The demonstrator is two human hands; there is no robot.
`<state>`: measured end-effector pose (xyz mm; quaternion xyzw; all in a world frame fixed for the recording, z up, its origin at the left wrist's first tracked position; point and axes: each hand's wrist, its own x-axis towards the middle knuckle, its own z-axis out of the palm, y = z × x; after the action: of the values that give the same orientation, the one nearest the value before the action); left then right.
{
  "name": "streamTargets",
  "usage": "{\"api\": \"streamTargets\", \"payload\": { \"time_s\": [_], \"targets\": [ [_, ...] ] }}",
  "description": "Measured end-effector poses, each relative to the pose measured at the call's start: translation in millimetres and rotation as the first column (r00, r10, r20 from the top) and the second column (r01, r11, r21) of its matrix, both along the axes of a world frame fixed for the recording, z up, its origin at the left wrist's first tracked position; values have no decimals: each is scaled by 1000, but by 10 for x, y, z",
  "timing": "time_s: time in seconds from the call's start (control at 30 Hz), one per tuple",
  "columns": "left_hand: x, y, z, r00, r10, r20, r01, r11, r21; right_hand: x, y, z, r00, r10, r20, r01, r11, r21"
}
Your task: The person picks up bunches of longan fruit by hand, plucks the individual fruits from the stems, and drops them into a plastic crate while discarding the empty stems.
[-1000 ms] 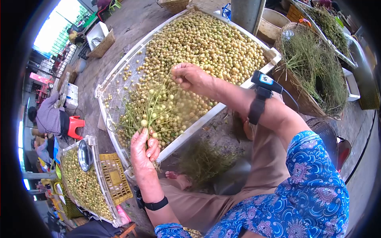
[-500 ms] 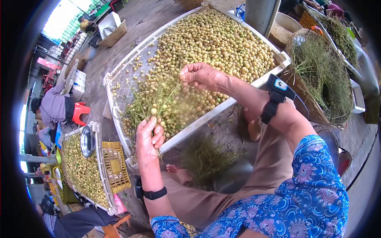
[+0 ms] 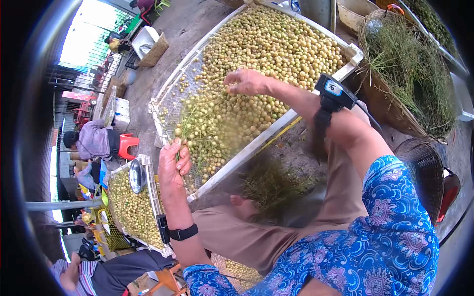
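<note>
My left hand (image 3: 175, 162) is closed around the stems of a bunch of small round yellow-green fruits (image 3: 190, 129) at the tray's near left side. The bunch hangs over the fruits in the tray. Above the pile, my right hand (image 3: 246, 82) has its fingers loosely curled and apart, slightly blurred, with nothing visible in them. Beneath both hands, a large white mesh tray (image 3: 170, 86) holds a thick layer of loose round fruits (image 3: 276, 44). The mesh shows through at its left side.
Bare green stems (image 3: 271, 190) lie on the floor between my legs. A woven basket (image 3: 380, 106) full of stems stands at right. Another fruit tray (image 3: 131, 204) is at left, near a seated person (image 3: 94, 140) and a red stool (image 3: 128, 146). A metal post (image 3: 317, 12) rises behind the tray.
My right hand has moved away from the bunch, and its pinched fingers have come apart. My left hand still grips the stems, slightly further left. The whole view has shifted a little.
</note>
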<state>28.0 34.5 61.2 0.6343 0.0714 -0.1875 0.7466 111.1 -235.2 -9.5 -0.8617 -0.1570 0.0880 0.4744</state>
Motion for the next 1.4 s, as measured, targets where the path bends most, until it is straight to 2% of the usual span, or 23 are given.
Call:
{"api": "streamTargets", "payload": {
  "time_s": [0.03, 0.07, 0.13, 0.2, 0.23, 0.3, 0.4, 0.47, 0.53, 0.57, 0.67, 0.7, 0.87, 0.93, 0.97, 1.0, 1.07, 1.1, 1.17, 1.2, 1.27, 1.33, 1.4],
  "targets": [
    [17, -31, 6, 999, 12, -30, -11, 1000, 7, -5, 64, -35, 998, 18, 57, -10, 990, -137],
    [32, -65, 9, 998, 23, -62, -22, 1000, 13, -32, 85, -7, 998, 18, 62, -9, 991, -136],
    [44, -152, 4, 997, 12, -70, -10, 1000, 29, -179, 136, 123, 926, 73, 370, -5, 983, -182],
    [56, -285, -30, 997, -32, -70, 38, 995, 93, -297, 293, 135, 833, 159, 531, -218, 975, 50],
    [63, -354, -48, 995, -54, -87, 64, 992, 106, -401, 357, 140, 834, 153, 530, -210, 976, 49],
    [39, -531, -62, 993, -85, -88, 95, 988, 122, -567, 459, 129, 767, 199, 611, -74, 972, -223],
    [32, -650, -66, 994, -87, -63, 95, 987, 133, -499, 399, 167, 756, 161, 635, -146, 986, -77],
    [48, -645, -66, 999, 1, -45, 5, 993, 120, -529, 341, 234, 704, 111, 702, -94, 994, -62],
    [37, -707, -56, 999, 42, -22, -39, 990, 139, -561, 305, 334, 751, -27, 659, -63, 992, 112],
    [33, -736, -60, 997, 71, -6, -69, 985, 161, -624, 313, 363, 761, -84, 643, 36, 996, 87],
    [66, -765, -154, 1000, 8, -17, -4, 981, 192, -519, 336, 155, 840, 31, 541, -64, 997, 42],
    [58, -795, -178, 1000, -7, -10, 9, 985, 175, -500, 337, 122, 781, -11, 624, -62, 994, 95],
    [96, -775, -217, 1000, 2, -16, 0, 992, 126, -435, 239, 197, 807, -31, 590, -94, 979, 180],
    [118, -766, -222, 997, 68, -33, -65, 995, 75, -352, 151, 220, 970, -121, 212, 62, 961, 269],
    [137, -719, -245, 998, 67, -13, -66, 997, 46, -269, 108, 165, 939, -136, 317, 89, 983, 160],
    [140, -706, -239, 997, 70, -11, -69, 997, 44, -276, 72, 198, 937, -136, 322, 160, 986, -50],
    [143, -690, -227, 992, 128, -9, -128, 992, -20, -354, 71, 87, 766, -184, 616, 321, 940, -119],
    [146, -678, -233, 992, 128, -8, -129, 991, -22, -389, 93, 126, 766, -182, 617, 321, 940, -120],
    [144, -656, -267, 991, 132, -16, -132, 990, -49, -456, 147, 202, 870, -14, 493, 15, 1000, 2],
    [141, -672, -277, 991, 133, -18, -134, 990, -52, -486, 186, 176, 871, -11, 492, 14, 1000, -1],
    [126, -729, -288, 991, 124, -54, -127, 991, -50, -521, 270, 65, 965, 168, 204, -182, 982, 53],
    [115, -771, -305, 989, 137, -49, -139, 989, -50, -515, 306, 36, 967, 149, 208, -172, 980, 97],
    [134, -776, -314, 987, 154, -39, -157, 986, -58, -522, 328, 30, 993, 106, 50, -117, 939, 324]
  ]
}}
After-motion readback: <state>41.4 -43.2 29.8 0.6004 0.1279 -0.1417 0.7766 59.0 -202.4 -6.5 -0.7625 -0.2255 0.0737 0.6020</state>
